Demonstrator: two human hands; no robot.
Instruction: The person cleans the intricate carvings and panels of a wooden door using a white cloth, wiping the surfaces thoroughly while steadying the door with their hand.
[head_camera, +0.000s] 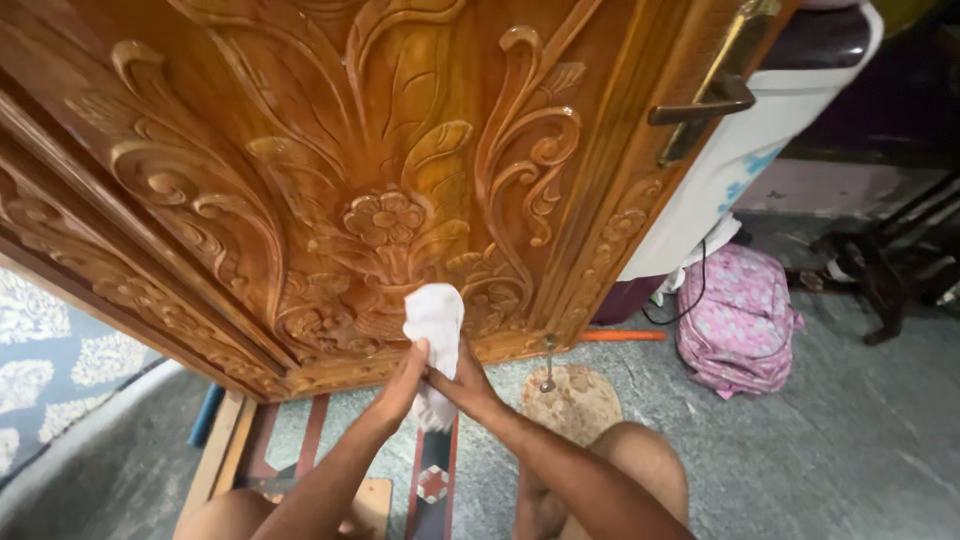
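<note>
Low in the middle of the frame, a white cloth (434, 322) is bunched into a tall wad and its upper end lies against the carved wooden door (330, 170), just below the carved flower (385, 218) at the foot of the panel. Bunching it this way gives a firm pad that can get into the grooves of the relief. Both hands meet at its lower part: the left hand (405, 383) wraps it from the left of the frame, fingers curled around it, and the right hand (462, 385) closes on it from the right, so each grip is closed on the cloth, the two hands touching. The person's bare knees show at the bottom edge, low and close to the door's bottom rail, which suits work near the floor. Further out, a brass door handle (705, 100) sits at the upper right. On the grey floor (850, 430) to the right lie a pink patterned backpack (735, 320) and, nearer the door, a round mat (572, 402).
</note>
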